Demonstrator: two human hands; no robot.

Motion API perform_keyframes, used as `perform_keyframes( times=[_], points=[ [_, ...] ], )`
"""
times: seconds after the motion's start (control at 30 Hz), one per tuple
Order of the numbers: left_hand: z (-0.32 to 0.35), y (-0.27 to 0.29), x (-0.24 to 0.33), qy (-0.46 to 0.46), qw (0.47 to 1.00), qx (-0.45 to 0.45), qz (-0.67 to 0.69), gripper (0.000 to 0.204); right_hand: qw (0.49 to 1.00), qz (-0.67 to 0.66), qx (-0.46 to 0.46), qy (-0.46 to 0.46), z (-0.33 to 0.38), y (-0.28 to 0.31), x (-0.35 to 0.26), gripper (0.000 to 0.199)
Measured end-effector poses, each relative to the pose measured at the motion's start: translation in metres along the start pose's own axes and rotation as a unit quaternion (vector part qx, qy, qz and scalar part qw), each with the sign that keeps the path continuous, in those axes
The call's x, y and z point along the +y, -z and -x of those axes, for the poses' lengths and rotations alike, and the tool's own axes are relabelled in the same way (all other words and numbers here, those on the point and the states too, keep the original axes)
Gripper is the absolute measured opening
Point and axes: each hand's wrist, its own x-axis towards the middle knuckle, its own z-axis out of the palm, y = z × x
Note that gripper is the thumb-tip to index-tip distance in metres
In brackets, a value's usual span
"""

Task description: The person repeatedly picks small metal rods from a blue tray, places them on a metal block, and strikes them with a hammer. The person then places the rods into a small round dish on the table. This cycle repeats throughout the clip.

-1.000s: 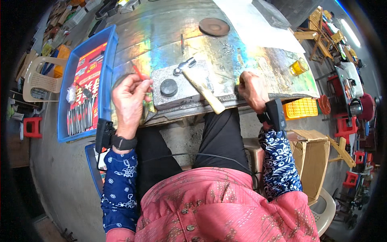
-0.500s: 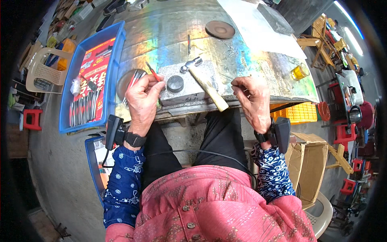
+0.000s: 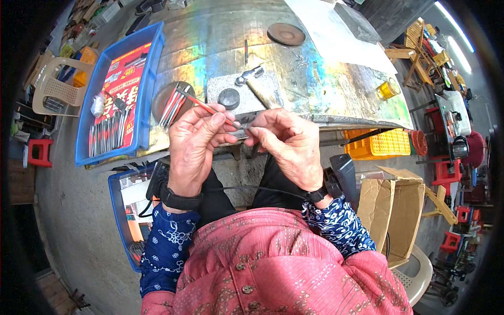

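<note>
I watch my left hand [image 3: 194,140] pinch a slim red stick [image 3: 203,104] between thumb and forefinger, slanted from 10 o'clock down toward 4, its lower end at the fingertips of my right hand [image 3: 289,144]. The right thumb and fingers close to a narrow pinch — whether they hold anything, or touch the stick, I cannot tell.

Counting outward from the hands, I have a grey stone block [image 3: 217,86] at 12, carrying a black disc [image 3: 228,98] at 11 and a hammer [image 3: 257,90] whose handle runs toward the right hand. At 10 a brown dish [image 3: 159,101] holds more slim sticks [image 3: 170,111]. A blue tray [image 3: 154,79] lies past it — further out, a brown plate [image 3: 286,33] sits at 1 and a yellow-filled glass [image 3: 387,90] between 2 and 3.
</note>
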Motion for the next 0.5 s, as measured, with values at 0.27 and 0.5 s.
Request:
perform_keyframes(
  times=[0.27,0.5],
  points=[
    [0.008,-0.002,-0.002,0.029,0.997,-0.018,0.072,0.015,0.997,-0.002,0.037,0.066,-0.001,-0.015,0.006,0.003],
    [0.012,-0.004,-0.004,0.035,0.995,-0.011,0.096,0.016,0.999,0.029,0.018,0.034,0.005,-0.013,0.004,0.006]
  ],
)
